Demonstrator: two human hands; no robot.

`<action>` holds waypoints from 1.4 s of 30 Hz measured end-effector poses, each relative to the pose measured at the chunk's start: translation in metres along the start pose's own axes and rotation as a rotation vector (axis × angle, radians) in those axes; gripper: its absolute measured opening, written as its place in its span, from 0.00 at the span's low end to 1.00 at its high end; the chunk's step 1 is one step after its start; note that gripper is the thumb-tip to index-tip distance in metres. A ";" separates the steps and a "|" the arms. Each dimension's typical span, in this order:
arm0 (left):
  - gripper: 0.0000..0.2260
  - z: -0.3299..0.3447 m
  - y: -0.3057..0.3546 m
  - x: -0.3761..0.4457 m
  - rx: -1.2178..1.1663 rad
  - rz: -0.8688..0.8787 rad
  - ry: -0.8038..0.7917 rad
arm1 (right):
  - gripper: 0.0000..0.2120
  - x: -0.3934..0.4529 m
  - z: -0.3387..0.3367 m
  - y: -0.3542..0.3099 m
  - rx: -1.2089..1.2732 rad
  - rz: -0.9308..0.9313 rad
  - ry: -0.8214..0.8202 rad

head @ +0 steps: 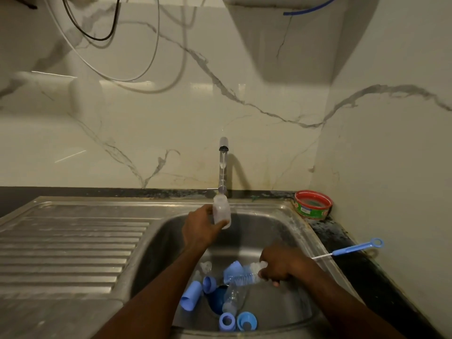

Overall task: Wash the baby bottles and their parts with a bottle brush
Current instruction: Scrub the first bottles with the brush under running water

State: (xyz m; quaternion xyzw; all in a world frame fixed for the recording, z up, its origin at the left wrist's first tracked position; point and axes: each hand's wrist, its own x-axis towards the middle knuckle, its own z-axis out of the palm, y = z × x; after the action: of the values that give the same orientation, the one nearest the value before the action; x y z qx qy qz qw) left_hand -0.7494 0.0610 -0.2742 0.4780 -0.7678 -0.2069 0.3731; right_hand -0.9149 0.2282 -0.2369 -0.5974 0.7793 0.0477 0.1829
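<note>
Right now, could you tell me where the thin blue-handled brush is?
In the head view the thin blue-handled brush lies on the dark counter right of the sink, below the red tub, just beyond the right hand.

Red-green tub (313,204) on dark counter (347,237) in corner; black cable (97,38) against marble wall (151,123).

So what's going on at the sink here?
A person is washing baby bottles. The left hand holds a small clear bottle up under the tap. The right hand grips a bottle brush low in the sink, its bristles over the loose parts there: another clear bottle, blue caps and rings. A thin blue brush lies on the counter to the right, near a red-rimmed tub.
</note>
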 end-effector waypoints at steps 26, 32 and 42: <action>0.22 -0.002 -0.002 -0.003 0.092 0.019 -0.078 | 0.09 -0.001 0.002 0.000 0.037 0.019 0.009; 0.18 -0.002 -0.001 -0.003 0.025 0.011 -0.124 | 0.09 0.000 0.001 0.001 0.024 0.011 0.003; 0.23 0.000 0.001 -0.001 -0.184 0.037 -0.121 | 0.08 0.001 0.001 0.003 0.027 0.001 0.001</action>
State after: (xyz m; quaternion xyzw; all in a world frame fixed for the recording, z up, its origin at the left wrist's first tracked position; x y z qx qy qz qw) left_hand -0.7498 0.0618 -0.2742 0.4140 -0.7754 -0.2984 0.3720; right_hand -0.9175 0.2283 -0.2385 -0.5946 0.7803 0.0370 0.1904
